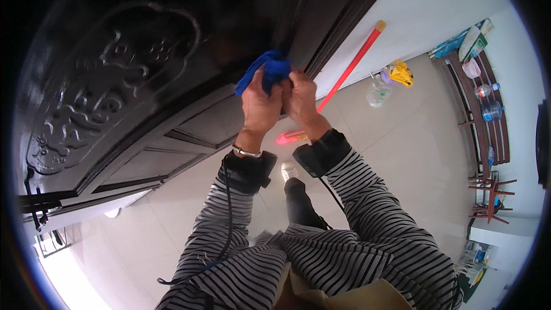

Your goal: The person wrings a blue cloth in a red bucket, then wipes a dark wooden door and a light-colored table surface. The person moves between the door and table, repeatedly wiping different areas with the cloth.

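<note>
Both hands are together on a bunched blue cloth, close to the edge of a dark, glossy door panel. My left hand grips the cloth from the left, its thumb up against the folds. Beside it, my right hand grips the other side, and the fingers of both are partly hidden. Raised carving in scrolls and curls decorates the panel on the left. Whether the cloth touches the wood cannot be told from here.
A red broom handle leans against the white wall, its pinkish head near my foot. Plastic bags lie by the wall. At the right stand a dark slatted wooden bench with bottles and bags, and a reddish wooden stool. Pale tiles cover the floor.
</note>
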